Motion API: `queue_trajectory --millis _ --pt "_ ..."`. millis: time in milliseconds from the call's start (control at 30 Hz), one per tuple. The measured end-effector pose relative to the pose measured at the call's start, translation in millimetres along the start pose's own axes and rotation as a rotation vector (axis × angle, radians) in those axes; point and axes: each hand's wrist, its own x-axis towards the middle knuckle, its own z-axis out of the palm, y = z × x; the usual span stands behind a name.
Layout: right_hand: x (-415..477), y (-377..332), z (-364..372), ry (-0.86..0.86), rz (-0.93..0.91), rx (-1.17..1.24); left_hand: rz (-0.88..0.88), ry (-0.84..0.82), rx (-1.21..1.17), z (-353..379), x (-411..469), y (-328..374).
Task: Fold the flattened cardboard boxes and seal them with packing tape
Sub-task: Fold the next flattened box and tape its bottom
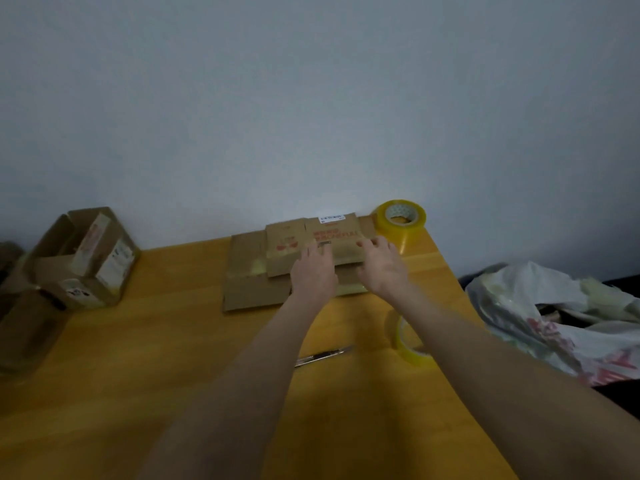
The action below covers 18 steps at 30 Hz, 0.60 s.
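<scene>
A stack of flattened cardboard boxes [249, 271] lies at the far side of the yellow table [156, 358], against the wall. The top flat box [332, 237] carries red print and a white label. My left hand [313, 271] rests on this top box with fingers stretched forward. My right hand [382, 265] lies on its right part, fingers reaching over the cardboard. A large roll of clear yellowish packing tape [401, 220] stands just right of the stack. A second tape roll [408, 344] sits nearer, partly hidden behind my right forearm.
A utility knife [323, 356] lies on the table between my forearms. Assembled and half-open cardboard boxes [86, 258] stand at the left edge. A white plastic bag [554, 313] lies off the table's right edge. A plain wall rises behind the table.
</scene>
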Motion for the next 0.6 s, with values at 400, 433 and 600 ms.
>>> queue_trajectory --millis 400,433,600 --pt "122.6 53.8 35.6 -0.173 0.26 0.365 -0.156 -0.109 -0.034 69.4 76.4 2.3" --pt "131.3 54.4 39.0 -0.175 0.267 0.427 -0.186 -0.105 -0.054 72.8 80.2 1.3" --pt "161.9 51.7 59.8 -0.191 0.319 0.78 -0.354 -0.117 -0.159 92.7 86.0 -1.0"
